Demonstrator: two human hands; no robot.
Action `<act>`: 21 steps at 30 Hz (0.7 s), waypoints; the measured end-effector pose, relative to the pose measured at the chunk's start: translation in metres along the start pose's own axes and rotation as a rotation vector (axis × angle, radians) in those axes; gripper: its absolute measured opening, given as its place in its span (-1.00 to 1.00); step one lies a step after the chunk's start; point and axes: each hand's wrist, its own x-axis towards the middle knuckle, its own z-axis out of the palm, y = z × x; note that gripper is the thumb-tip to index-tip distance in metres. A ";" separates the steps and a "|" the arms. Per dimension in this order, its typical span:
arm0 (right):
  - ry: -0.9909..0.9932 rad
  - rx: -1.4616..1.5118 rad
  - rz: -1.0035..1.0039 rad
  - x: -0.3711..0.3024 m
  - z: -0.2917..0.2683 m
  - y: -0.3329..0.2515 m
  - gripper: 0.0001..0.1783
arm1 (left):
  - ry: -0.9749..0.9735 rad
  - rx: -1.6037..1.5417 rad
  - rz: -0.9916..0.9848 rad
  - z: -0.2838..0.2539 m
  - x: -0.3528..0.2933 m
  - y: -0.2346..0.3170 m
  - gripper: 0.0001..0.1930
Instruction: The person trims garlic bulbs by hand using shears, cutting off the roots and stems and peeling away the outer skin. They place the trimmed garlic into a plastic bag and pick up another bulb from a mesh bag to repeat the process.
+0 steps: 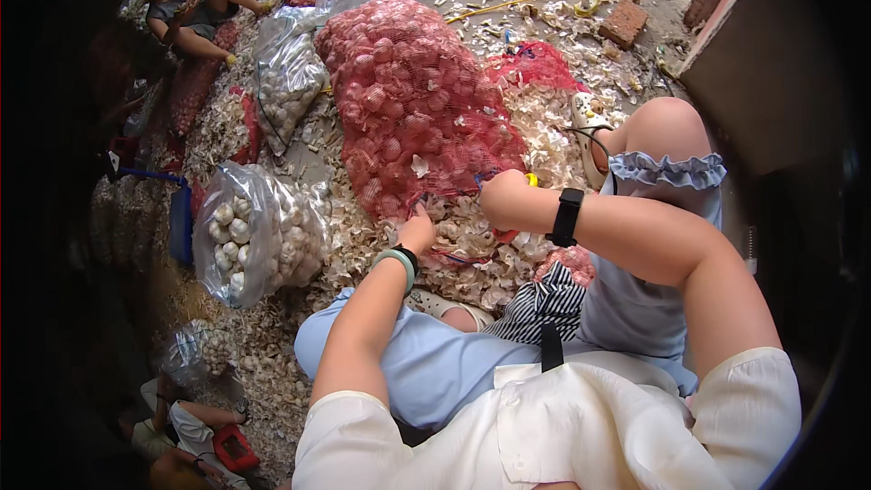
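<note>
A large red mesh bag (408, 91) full of garlic bulbs lies in front of me, its near end toward my hands. With closed fingers, my left hand (418, 231) grips the near edge of the bag, where dark cord shows. My right hand (504, 200) is closed on the near right corner, beside a bit of blue cord (485, 177). A small yellow piece (532, 180) shows by the right hand; its kind is unclear. Loose garlic skins (454, 277) cover the ground under both hands.
To the left stands a clear plastic bag (238, 240) of white garlic bulbs, next to a blue dustpan-like object (181, 222). Another clear bag (286, 82) is farther off. A brick (623, 24) lies at far right. Other people (195, 4) sit at the left.
</note>
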 end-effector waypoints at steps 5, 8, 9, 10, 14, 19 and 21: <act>-0.048 0.036 -0.062 -0.006 0.009 -0.009 -0.70 | 0.245 -0.625 -0.110 -0.029 0.026 0.013 -0.39; -0.218 0.024 0.033 0.017 0.036 -0.024 -0.68 | 0.300 -0.898 -0.123 -0.032 0.051 0.014 -0.47; -0.224 0.000 -0.008 0.017 0.018 -0.043 -0.68 | 0.308 -0.864 -0.060 -0.024 0.071 -0.035 -0.54; -0.213 0.005 -0.018 0.020 0.010 -0.048 -0.68 | 0.285 -0.834 0.028 -0.019 0.084 -0.056 -0.56; -0.384 -0.001 -0.038 0.020 0.036 -0.025 -0.67 | -0.020 -1.186 -0.069 -0.010 0.105 0.007 -0.57; -0.278 -0.016 -0.101 0.016 0.009 -0.042 -0.68 | 0.156 -0.804 0.012 -0.035 0.137 -0.056 -0.68; -0.302 -0.013 -0.107 0.018 0.016 -0.036 -0.68 | 0.159 -0.722 0.037 -0.037 0.142 -0.034 -0.67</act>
